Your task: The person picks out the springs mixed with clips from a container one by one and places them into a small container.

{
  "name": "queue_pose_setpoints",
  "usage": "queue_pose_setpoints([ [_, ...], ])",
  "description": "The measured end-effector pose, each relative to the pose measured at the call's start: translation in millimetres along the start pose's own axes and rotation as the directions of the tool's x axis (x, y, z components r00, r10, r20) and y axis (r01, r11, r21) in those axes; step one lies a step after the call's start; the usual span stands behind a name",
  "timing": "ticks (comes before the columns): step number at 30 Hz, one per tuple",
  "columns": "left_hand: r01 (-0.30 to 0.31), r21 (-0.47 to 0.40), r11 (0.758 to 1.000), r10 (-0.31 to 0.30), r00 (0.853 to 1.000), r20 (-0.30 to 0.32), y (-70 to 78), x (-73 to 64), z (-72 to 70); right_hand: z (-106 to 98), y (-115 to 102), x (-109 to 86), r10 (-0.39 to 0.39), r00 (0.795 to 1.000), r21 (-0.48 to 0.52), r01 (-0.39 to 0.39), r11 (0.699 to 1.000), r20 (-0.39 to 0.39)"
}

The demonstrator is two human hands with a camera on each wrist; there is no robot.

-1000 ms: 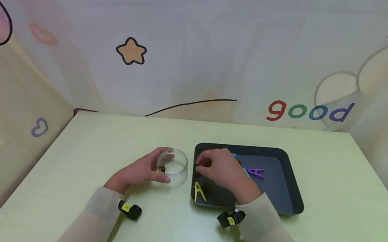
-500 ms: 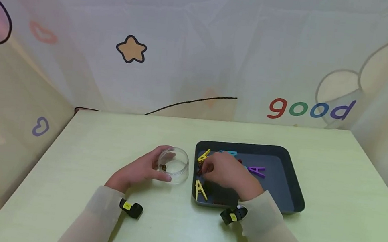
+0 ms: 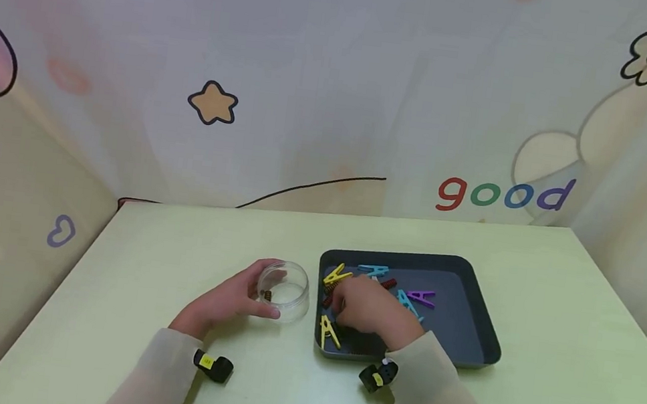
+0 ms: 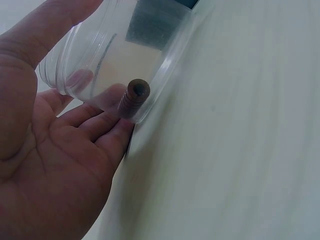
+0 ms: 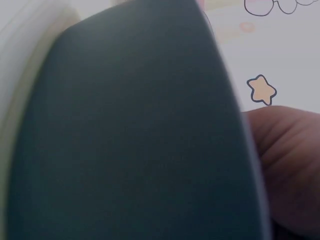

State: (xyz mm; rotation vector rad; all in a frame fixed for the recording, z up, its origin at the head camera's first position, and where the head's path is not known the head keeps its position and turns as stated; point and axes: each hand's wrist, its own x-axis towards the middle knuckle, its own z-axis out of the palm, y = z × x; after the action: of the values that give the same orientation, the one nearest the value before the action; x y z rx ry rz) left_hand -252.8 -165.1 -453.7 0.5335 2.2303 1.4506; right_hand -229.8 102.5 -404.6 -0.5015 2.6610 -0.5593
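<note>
My left hand (image 3: 226,304) holds a clear plastic jar (image 3: 293,309) by its side on the table, left of the dark grey tray. Thumb and fingers curve round its wall in the left wrist view. A brown ribbed tube (image 4: 132,99) with a hole in its end lies inside the jar. My right hand (image 3: 370,307) reaches down into the left half of the tray (image 3: 480,322); its fingertips are hidden, so what they touch does not show. Beside it lie a dark red ribbed piece (image 3: 327,301) and a yellow clip (image 3: 328,332).
Another yellow clip (image 3: 336,274) lies in the tray's far left corner. Two blue clips, one at the back (image 3: 373,270), a purple clip (image 3: 421,297) and a dark red piece (image 3: 389,283) also lie there. The tray wall (image 5: 135,125) fills most of the right wrist view.
My right hand has gone from the tray's left edge nearer to me and lower, uncovering the far yellow clip. The left hand and jar hold their place. The head view has tilted slightly up.
</note>
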Motion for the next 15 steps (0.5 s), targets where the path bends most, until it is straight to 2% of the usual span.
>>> queue_pose_setpoints([
  [6,0.006,-0.021,1.0,-0.006,1.0,0.003,-6.9,-3.5,3.3,6.4,-4.2,-4.0,0.016,1.0,-0.032,-0.015,0.999,0.009],
  [11,-0.015,-0.01,1.0,0.015,1.0,0.009,-3.7,0.3,-0.1,4.5,-6.6,-5.1,0.041,0.999,-0.039,-0.041,0.998,-0.012],
  [15,-0.01,0.002,1.0,0.01,1.0,0.011,-1.0,-0.7,-3.6,1.7,-9.2,-5.3,0.03,1.0,-0.049,-0.03,0.998,-0.007],
])
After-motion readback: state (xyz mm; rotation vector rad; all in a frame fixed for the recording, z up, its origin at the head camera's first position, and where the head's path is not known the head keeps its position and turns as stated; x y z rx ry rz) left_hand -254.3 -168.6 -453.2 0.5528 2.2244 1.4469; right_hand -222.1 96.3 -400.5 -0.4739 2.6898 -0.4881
